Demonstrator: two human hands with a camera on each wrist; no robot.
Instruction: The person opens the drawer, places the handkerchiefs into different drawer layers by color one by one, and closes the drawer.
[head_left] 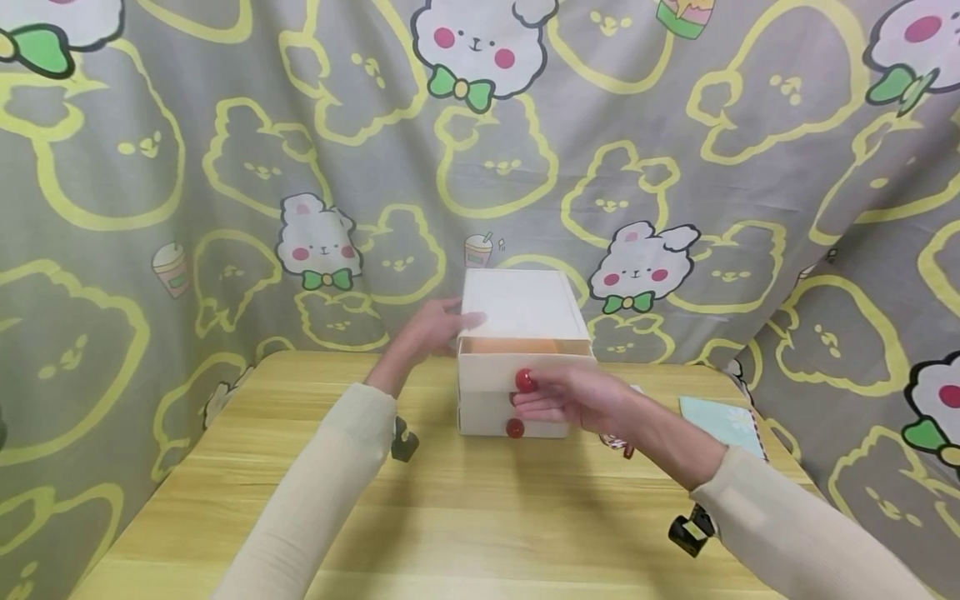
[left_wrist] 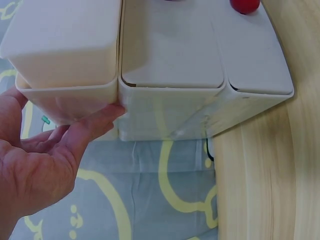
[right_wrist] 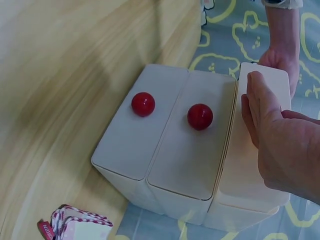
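Observation:
A white drawer box with red knobs stands on the table; its top drawer is pulled partly out, showing an orange-toned inside. My right hand pinches the top red knob; in the right wrist view, this hand covers that knob. Below it, the middle knob and bottom knob sit on closed drawers. My left hand holds the box's upper left edge. In the left wrist view, its fingers press on the side wall of the top tier.
The wooden table holds the box near its back edge, against a patterned curtain. A light green item with a flower lies to the right. Beside the box is a small red-and-white checked item, partly behind my right arm.

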